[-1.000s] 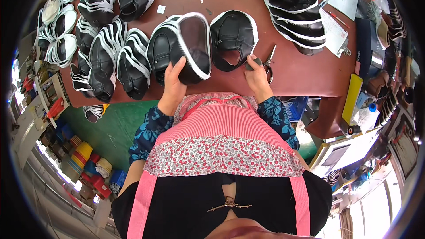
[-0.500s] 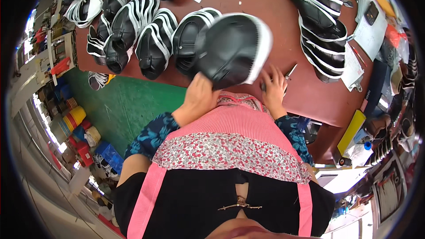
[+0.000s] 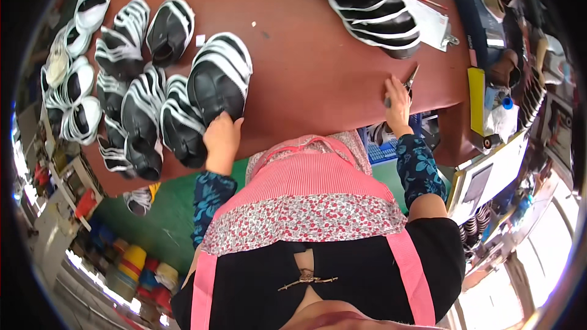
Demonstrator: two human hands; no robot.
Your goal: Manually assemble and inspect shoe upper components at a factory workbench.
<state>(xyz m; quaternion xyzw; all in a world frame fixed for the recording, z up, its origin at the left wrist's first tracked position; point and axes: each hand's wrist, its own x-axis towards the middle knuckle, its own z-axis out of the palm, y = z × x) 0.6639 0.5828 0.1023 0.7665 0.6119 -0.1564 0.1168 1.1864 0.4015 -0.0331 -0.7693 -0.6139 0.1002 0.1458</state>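
My left hand [image 3: 221, 137] is closed on the near end of a black shoe upper [image 3: 214, 95] edged in white. That upper lies over a stack of similar uppers at the left front of the table, next to another overlapping stack [image 3: 177, 113]. At the right, my right hand [image 3: 397, 102] rests by the table's front edge, fingers curled round a small pair of scissors [image 3: 413, 77] whose blades point away from me.
More stacked uppers [image 3: 137, 119] cover the left of the brown table [image 3: 293, 67]. Another row of them [image 3: 379, 18] lies at the back right, near a clipboard with papers [image 3: 428, 21] and a red pen [image 3: 430, 2]. Below the front edge shows a blue basket [image 3: 382, 153].
My left hand has lowered the upper from in front of my body onto the stack at the left. My view has swung toward the right. The right hand stays with the scissors.
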